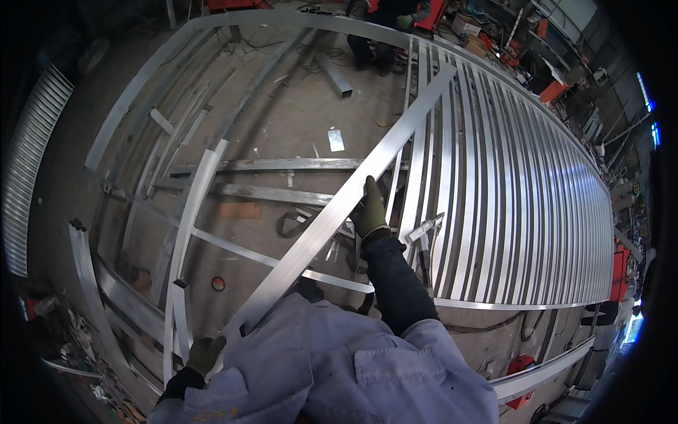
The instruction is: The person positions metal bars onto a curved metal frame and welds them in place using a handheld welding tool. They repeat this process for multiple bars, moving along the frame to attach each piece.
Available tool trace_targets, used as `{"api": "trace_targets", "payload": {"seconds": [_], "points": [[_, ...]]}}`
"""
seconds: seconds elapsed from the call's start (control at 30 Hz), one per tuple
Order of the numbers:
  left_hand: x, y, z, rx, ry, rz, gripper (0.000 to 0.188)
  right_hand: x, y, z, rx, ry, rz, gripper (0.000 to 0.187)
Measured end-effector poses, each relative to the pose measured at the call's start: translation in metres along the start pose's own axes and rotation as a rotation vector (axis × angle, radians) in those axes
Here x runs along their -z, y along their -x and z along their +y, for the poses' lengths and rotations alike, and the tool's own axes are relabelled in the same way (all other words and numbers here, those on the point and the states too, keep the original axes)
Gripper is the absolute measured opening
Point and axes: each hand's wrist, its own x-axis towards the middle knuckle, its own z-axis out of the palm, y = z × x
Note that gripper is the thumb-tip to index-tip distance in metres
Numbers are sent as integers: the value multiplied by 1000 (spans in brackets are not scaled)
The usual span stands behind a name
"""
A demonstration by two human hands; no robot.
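Observation:
A long silver metal bar [335,208] runs diagonally across the view, from beside my coat up to the right. My right hand [372,212], in a dark green glove, grips its right edge near the middle; the fingers are hidden under the bar. Down at the bar's near end is my left hand [205,354], also gloved, closed against the bar's left edge with its fingers partly hidden. The far end lies over a frame of closely spaced parallel metal slats [522,205]. Beside my right forearm, a clamp-like metal tool [425,230] rests at the slats' left edge.
A large metal frame [141,88] and crossing tubes [282,165] lie on the floor to the left. A short square tube [335,78], a tape roll [218,283] and a wooden block [240,210] lie around. Another person [385,35] crouches at the far side.

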Motion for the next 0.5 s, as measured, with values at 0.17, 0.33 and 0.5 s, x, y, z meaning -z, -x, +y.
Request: {"api": "trace_targets", "payload": {"seconds": [0.17,0.33,0.5], "points": [[-5,-57,7,-367,-122,51,64,-37,7,67,-75,116,-152,57],[0,-102,127,-417,-154,-19,71,19,-3,168,-141,646,-326,61],[-26,-144,163,-203,17,-59,88,-1,25,111,-462,544,-199,73]]}}
